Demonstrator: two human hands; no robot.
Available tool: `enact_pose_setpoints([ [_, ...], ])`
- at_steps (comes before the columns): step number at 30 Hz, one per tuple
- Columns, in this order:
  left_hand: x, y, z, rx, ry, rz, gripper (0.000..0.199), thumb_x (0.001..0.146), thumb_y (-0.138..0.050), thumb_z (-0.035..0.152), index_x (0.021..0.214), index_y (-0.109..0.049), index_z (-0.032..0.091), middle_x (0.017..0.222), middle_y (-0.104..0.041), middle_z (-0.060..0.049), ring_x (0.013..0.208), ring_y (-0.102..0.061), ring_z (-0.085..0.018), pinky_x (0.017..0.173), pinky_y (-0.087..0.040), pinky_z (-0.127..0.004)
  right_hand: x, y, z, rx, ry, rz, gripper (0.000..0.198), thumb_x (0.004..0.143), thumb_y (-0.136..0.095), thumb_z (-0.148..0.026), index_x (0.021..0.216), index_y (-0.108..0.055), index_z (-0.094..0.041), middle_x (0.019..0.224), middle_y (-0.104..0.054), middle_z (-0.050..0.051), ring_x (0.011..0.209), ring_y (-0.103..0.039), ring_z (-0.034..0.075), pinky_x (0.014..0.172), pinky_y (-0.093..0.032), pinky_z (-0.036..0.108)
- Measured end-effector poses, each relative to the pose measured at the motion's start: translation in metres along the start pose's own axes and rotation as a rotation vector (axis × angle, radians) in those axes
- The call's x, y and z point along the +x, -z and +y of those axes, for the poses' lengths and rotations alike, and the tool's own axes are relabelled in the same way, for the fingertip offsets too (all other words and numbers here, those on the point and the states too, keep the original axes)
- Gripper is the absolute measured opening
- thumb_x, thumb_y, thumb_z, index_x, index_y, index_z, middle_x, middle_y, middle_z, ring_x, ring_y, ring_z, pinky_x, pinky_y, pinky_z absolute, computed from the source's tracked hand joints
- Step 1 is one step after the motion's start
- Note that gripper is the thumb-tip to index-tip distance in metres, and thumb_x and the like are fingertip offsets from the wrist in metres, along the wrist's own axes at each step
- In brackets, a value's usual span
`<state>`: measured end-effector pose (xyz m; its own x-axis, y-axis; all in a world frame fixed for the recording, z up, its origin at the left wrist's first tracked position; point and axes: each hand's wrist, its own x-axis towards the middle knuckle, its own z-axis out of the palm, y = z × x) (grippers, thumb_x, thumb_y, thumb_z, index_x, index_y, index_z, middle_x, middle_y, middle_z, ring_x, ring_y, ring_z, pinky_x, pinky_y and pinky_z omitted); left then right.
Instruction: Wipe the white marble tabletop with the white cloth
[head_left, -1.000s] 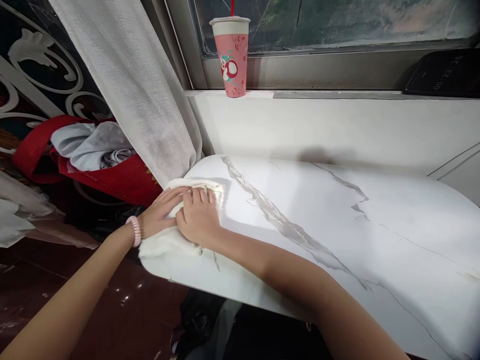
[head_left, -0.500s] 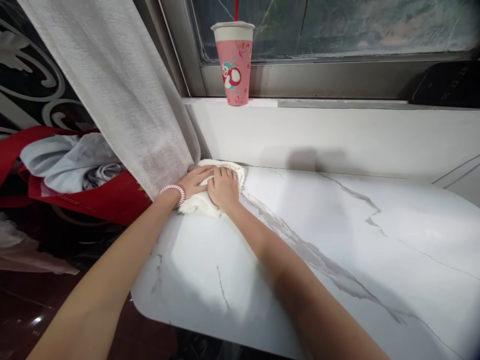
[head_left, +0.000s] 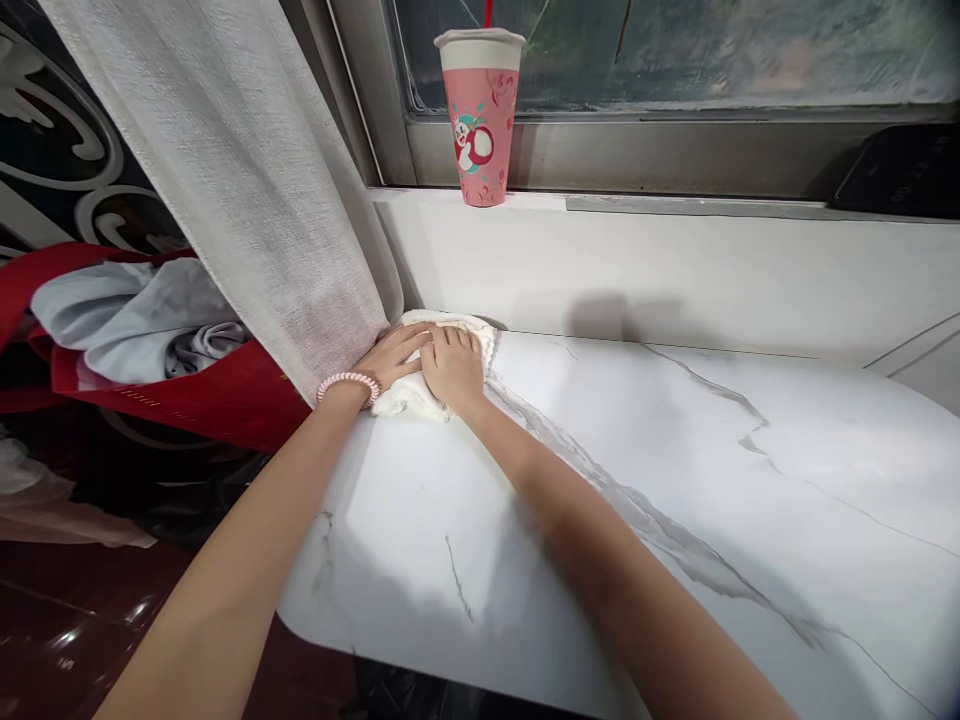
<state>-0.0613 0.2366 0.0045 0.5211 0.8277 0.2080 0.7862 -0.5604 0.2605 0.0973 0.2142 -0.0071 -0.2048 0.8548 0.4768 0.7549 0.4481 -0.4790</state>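
Observation:
A folded white cloth (head_left: pixel 412 400) lies on the white marbled table (head_left: pixel 600 600), in the far left corner by the wall and the curtain. My left hand (head_left: pixel 394 360), with a pink coiled band (head_left: pixel 349 385) round its wrist, rests on the cloth's left part, fingers stretched out. My right hand (head_left: pixel 455 372) lies palm down on the cloth's right part, its fingers laid forward. The fingertips of my left hand meet the side of my right hand. Both hands press from above; whatever is under the cloth is hidden.
A pink paper cup (head_left: pixel 484 130) with a red straw stands on the window ledge. A black phone-like device (head_left: pixel 900 170) sits at the ledge's right. The grey curtain (head_left: pixel 285 180) hangs at the left corner, beside a red bag (head_left: pixel 202 405) holding pale clothing.
The camera view has shifted slightly. Both hands and the cloth have moved a little away from me, toward the wall, still pressed together at the corner.

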Motion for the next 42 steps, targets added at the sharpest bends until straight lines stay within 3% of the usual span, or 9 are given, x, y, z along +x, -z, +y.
enact_pose_setpoints([
  [7, -0.039, 0.005, 0.033, 0.016, 0.027, -0.041, 0.061, 0.096, -0.026, 0.051, 0.143, -0.043, 0.015, 0.154, -0.036, -0.011, 0.143, -0.029, -0.029, 0.121, -0.012, -0.049, -0.035, 0.015, -0.015, 0.030, 0.018, -0.019, 0.034, 0.096, -0.042, -0.023, 0.124, -0.058, -0.014, 0.122, -0.063, 0.012, 0.120, -0.049, 0.025, 0.112, -0.028, 0.043],
  [13, -0.108, 0.002, 0.054, 0.091, 0.026, -0.027, 0.055, 0.096, -0.030, 0.048, 0.145, -0.038, 0.024, 0.155, -0.035, -0.010, 0.144, -0.028, -0.027, 0.119, -0.015, -0.052, -0.088, 0.036, -0.045, 0.065, 0.126, -0.125, 0.039, 0.096, -0.043, -0.029, 0.129, -0.054, -0.011, 0.128, -0.058, 0.014, 0.125, -0.045, 0.026, 0.115, -0.024, 0.045],
  [18, -0.171, 0.002, 0.086, 0.194, 0.088, 0.016, 0.055, 0.096, -0.034, 0.042, 0.148, -0.032, 0.026, 0.157, -0.033, -0.009, 0.144, -0.029, -0.028, 0.118, -0.018, -0.050, -0.128, 0.054, -0.066, 0.117, 0.248, -0.191, 0.040, 0.097, -0.041, -0.031, 0.129, -0.053, -0.011, 0.132, -0.055, 0.014, 0.127, -0.041, 0.025, 0.118, -0.021, 0.046],
  [23, -0.195, -0.002, 0.121, 0.241, 0.154, 0.081, 0.057, 0.093, -0.035, 0.039, 0.148, -0.032, 0.027, 0.153, -0.039, -0.010, 0.140, -0.035, -0.029, 0.118, -0.020, -0.051, -0.147, 0.068, -0.068, 0.159, 0.325, -0.266, 0.041, 0.097, -0.040, -0.029, 0.131, -0.051, -0.009, 0.133, -0.054, 0.015, 0.130, -0.040, 0.026, 0.118, -0.024, 0.047],
  [33, -0.167, -0.020, 0.160, 0.244, 0.198, 0.123, 0.056, 0.090, -0.036, 0.040, 0.144, -0.037, 0.026, 0.148, -0.045, -0.011, 0.136, -0.039, -0.031, 0.116, -0.021, -0.052, -0.149, 0.090, -0.031, 0.143, 0.373, -0.267, 0.038, 0.096, -0.039, -0.026, 0.130, -0.051, -0.012, 0.134, -0.055, 0.013, 0.129, -0.042, 0.024, 0.118, -0.024, 0.045],
  [38, -0.112, -0.022, 0.143, 0.208, 0.268, 0.093, 0.055, 0.090, -0.035, 0.044, 0.141, -0.041, 0.024, 0.145, -0.047, -0.012, 0.136, -0.038, -0.033, 0.114, -0.023, -0.056, -0.104, 0.079, -0.002, 0.123, 0.366, -0.304, 0.039, 0.095, -0.040, -0.023, 0.132, -0.050, -0.012, 0.132, -0.058, 0.010, 0.123, -0.046, 0.023, 0.114, -0.028, 0.042],
  [42, -0.048, -0.026, 0.109, 0.170, 0.194, 0.080, 0.051, 0.088, -0.039, 0.044, 0.135, -0.048, 0.024, 0.144, -0.049, -0.011, 0.136, -0.039, -0.031, 0.115, -0.021, -0.054, -0.059, 0.069, 0.030, 0.075, 0.260, -0.284, 0.041, 0.095, -0.038, -0.019, 0.134, -0.048, -0.013, 0.135, -0.057, 0.009, 0.125, -0.045, 0.022, 0.114, -0.027, 0.040],
])
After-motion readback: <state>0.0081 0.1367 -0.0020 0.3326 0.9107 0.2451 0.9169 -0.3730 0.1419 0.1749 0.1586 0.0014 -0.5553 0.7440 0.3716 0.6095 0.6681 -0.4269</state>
